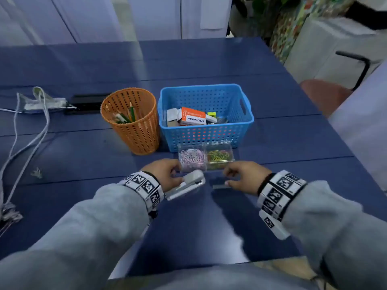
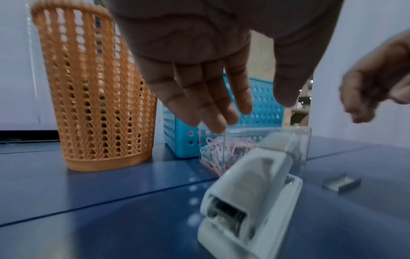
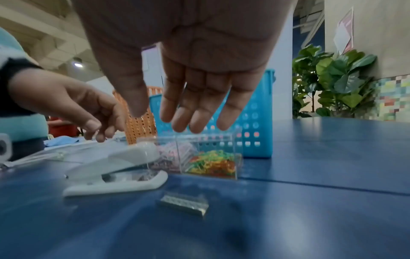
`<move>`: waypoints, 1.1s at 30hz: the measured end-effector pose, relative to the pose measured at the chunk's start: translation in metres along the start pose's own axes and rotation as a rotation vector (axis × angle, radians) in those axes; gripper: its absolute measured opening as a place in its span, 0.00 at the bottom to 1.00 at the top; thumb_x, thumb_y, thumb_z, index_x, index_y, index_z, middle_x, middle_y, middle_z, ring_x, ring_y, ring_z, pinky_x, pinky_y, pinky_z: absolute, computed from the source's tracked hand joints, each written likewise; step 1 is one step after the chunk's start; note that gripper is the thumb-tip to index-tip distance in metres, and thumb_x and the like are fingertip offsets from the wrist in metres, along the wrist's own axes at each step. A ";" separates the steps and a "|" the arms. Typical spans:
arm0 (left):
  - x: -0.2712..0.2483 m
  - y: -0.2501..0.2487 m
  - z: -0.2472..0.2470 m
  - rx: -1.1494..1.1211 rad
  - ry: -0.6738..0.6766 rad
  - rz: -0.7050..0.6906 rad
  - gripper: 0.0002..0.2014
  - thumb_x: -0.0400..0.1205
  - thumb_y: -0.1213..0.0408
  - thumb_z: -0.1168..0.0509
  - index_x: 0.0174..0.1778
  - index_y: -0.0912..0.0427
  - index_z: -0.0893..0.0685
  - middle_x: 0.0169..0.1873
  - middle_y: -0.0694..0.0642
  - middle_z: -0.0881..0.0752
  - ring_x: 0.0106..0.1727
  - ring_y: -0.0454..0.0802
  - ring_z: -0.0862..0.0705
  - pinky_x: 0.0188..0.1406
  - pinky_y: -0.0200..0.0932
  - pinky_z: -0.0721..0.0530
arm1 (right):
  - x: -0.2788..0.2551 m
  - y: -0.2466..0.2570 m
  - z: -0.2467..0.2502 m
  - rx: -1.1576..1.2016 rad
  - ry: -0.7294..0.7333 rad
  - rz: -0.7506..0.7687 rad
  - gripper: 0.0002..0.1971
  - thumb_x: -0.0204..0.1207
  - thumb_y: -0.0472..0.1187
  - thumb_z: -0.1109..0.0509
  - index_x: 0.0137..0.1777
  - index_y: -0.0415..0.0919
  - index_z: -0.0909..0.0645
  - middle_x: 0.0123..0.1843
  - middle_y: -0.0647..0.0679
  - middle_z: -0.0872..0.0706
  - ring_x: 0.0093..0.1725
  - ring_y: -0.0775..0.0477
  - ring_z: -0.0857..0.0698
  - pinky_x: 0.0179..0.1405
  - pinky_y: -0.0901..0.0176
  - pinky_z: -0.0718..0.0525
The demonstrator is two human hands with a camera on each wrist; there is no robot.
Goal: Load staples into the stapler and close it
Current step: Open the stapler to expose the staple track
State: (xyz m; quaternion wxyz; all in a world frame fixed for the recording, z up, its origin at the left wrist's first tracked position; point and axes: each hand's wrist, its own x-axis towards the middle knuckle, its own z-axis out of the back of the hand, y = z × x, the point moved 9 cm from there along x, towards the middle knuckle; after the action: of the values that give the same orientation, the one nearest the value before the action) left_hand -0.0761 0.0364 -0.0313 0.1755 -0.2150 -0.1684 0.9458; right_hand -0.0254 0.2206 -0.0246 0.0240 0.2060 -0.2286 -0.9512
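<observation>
A white stapler [image 1: 186,184] lies on the blue table, its top arm down over the base; it also shows in the left wrist view [image 2: 250,192] and the right wrist view [image 3: 115,166]. My left hand [image 1: 176,174] hovers over its rear with straight fingers [image 2: 213,108], holding nothing; whether a fingertip touches it I cannot tell. A short strip of staples [image 1: 219,185] lies on the table right of the stapler [image 2: 341,184] [image 3: 184,203]. My right hand [image 1: 229,177] hangs just above the strip, fingers [image 3: 195,108] relaxed and empty.
Behind the hands stands a clear two-part box of paper clips [image 1: 205,156]. Further back are an orange mesh cup [image 1: 132,122] with pencils and a blue basket [image 1: 206,141] holding a staple box. Cables [image 1: 31,132] trail at the left. A chair [image 1: 324,95] stands at the right.
</observation>
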 end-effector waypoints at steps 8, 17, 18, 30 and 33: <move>0.012 -0.005 -0.035 0.236 0.149 0.012 0.20 0.73 0.49 0.33 0.61 0.49 0.22 0.60 0.54 0.16 0.59 0.58 0.17 0.52 0.50 0.18 | 0.044 0.011 -0.035 -0.027 0.082 -0.048 0.24 0.66 0.44 0.25 0.63 0.44 0.22 0.62 0.43 0.14 0.62 0.41 0.17 0.63 0.47 0.18; 0.018 -0.014 -0.036 0.193 0.106 -0.020 0.15 0.74 0.53 0.34 0.56 0.46 0.23 0.54 0.53 0.13 0.54 0.58 0.16 0.42 0.46 0.23 | 0.061 0.019 -0.054 -0.058 0.086 -0.022 0.25 0.63 0.48 0.25 0.63 0.52 0.22 0.59 0.48 0.12 0.59 0.42 0.16 0.61 0.51 0.18; 0.017 -0.015 -0.035 0.194 0.101 -0.030 0.14 0.74 0.53 0.34 0.56 0.46 0.23 0.53 0.53 0.13 0.54 0.58 0.16 0.42 0.46 0.23 | 0.061 0.019 -0.054 -0.070 0.075 -0.025 0.25 0.63 0.50 0.25 0.63 0.55 0.22 0.58 0.50 0.12 0.59 0.43 0.16 0.62 0.52 0.19; -0.011 0.023 0.006 -0.346 -0.138 -0.027 0.18 0.65 0.66 0.25 0.34 0.48 0.31 0.32 0.54 0.20 0.35 0.53 0.22 0.37 0.43 0.25 | 0.056 0.012 -0.058 -0.257 0.048 -0.020 0.23 0.68 0.60 0.31 0.63 0.56 0.22 0.73 0.52 0.24 0.73 0.43 0.30 0.73 0.42 0.37; -0.022 0.052 0.012 -0.410 -0.158 -0.003 0.17 0.63 0.64 0.26 0.32 0.43 0.29 0.27 0.47 0.19 0.28 0.39 0.21 0.32 0.39 0.24 | 0.056 0.013 -0.058 -0.267 0.048 -0.014 0.23 0.68 0.60 0.31 0.63 0.57 0.21 0.74 0.52 0.25 0.74 0.43 0.31 0.74 0.41 0.37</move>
State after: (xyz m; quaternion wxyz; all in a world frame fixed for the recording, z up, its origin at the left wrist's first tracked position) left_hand -0.0768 -0.0210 -0.0337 0.1158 -0.1709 -0.3709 0.9054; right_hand -0.0535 0.1762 -0.0870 0.0500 0.2254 -0.0976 -0.9681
